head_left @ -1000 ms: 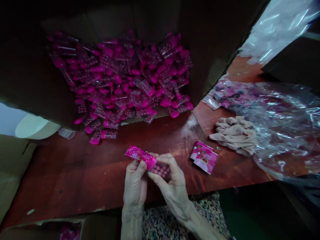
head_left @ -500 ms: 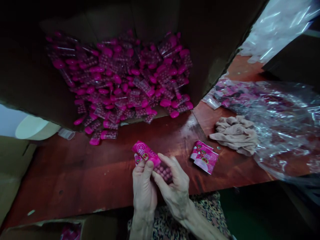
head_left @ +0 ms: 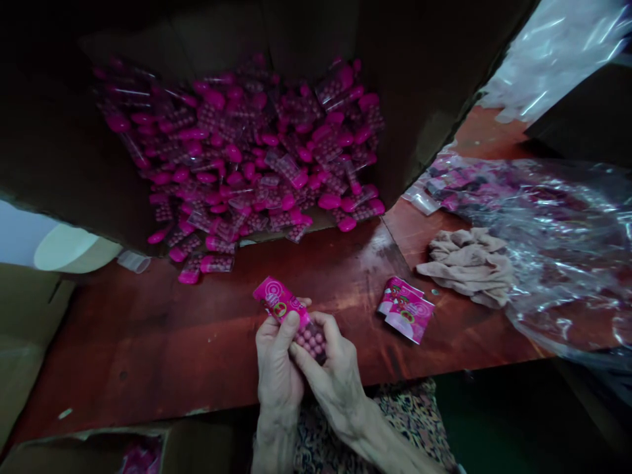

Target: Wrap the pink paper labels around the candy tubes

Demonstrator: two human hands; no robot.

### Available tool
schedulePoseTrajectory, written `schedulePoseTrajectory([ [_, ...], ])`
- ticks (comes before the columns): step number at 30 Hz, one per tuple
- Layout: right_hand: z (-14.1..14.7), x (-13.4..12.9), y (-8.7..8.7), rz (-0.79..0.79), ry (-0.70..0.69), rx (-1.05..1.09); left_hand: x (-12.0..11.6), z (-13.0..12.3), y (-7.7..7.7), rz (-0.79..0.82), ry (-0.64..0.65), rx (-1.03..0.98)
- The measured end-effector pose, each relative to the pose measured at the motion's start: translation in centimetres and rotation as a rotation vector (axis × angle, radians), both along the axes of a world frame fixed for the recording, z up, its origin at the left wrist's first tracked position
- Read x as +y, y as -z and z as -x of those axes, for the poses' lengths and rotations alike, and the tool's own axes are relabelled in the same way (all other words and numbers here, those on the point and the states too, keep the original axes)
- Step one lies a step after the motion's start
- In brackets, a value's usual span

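Note:
My left hand [head_left: 279,365] pinches a pink printed sleeve [head_left: 277,301], thumb on top. The sleeve covers one end of a clear bottle of pink balls [head_left: 312,341]; whatever is under the film there is hidden. Around the bare end of that bottle, my right hand [head_left: 338,378] has its thumb and fingers closed. Both hands are held close together above the near side of the red-brown table [head_left: 162,342]. To their right lie a few flat pink printed sleeves [head_left: 407,309], overlapping each other.
A large cardboard box [head_left: 419,79] lies open towards me, with many pink-capped bottles [head_left: 247,164] heaped inside. A crumpled beige cloth [head_left: 469,266] and clear plastic bag [head_left: 557,263] are at right. At left stands a white bowl [head_left: 74,250]; below, another cardboard box [head_left: 192,451].
Both hands have shifted slightly left with the bottle and sleeve. More of the pink balls shows between the fingers of my right hand, and the view has moved a little.

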State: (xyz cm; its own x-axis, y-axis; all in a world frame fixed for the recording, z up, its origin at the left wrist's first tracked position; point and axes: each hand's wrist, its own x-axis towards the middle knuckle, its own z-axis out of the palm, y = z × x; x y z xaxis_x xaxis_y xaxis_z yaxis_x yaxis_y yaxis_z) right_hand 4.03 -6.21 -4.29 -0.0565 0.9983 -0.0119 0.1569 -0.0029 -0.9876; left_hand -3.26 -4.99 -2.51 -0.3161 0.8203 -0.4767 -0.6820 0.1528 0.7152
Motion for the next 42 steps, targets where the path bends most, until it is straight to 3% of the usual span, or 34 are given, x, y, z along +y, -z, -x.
schedulePoseTrajectory([
  [3, -0.4, -0.1, -0.6, 0.101, -0.087, -0.021, -0.1, 0.4, -0.1, -0.088, 0.139, 0.093],
  [7, -1.3, 0.2, -1.6, 0.099, -0.169, 0.030, -0.2, 1.2, -0.5, -0.289, 0.319, 0.205],
  [10, -1.6, 0.2, -1.7, 0.090, -0.209, 0.026, -0.3, 1.4, -0.9, -0.320, 0.400, 0.270],
  [12, -1.5, 0.0, -1.5, 0.036, -0.149, -0.050, -0.5, 1.1, -1.0, -0.225, 0.372, 0.285],
  [17, -0.9, -0.4, -1.1, -0.114, -0.002, -0.198, -1.1, -0.5, -1.0, 0.105, 0.124, 0.204],
  [19, -1.0, -0.3, -1.3, -0.058, -0.035, -0.178, -1.1, -0.7, -1.1, 0.102, 0.122, 0.191],
  [23, -1.8, 0.3, -1.6, 0.128, -0.134, -0.064, -0.9, -0.2, -1.1, -0.036, 0.300, 0.145],
  [26, -2.4, 0.6, -1.6, 0.197, -0.168, 0.044, -1.1, -0.1, -0.8, -0.057, 0.339, 0.101],
  [31, -2.6, 0.8, -1.5, 0.228, -0.194, 0.135, -0.9, 0.0, -0.7, -0.078, 0.235, 0.077],
  [36, -2.4, 0.4, -1.3, 0.395, -0.300, 0.408, -0.1, 0.4, -0.9, 0.006, 0.111, 0.045],
  [38, -2.2, 0.1, -1.3, 0.392, -0.272, 0.353, -0.3, 0.0, -0.9, 0.036, 0.119, 0.017],
  [42, -2.2, -0.4, -1.5, 0.203, -0.077, 0.118, -1.0, -1.4, -0.7, 0.120, 0.177, -0.043],
])
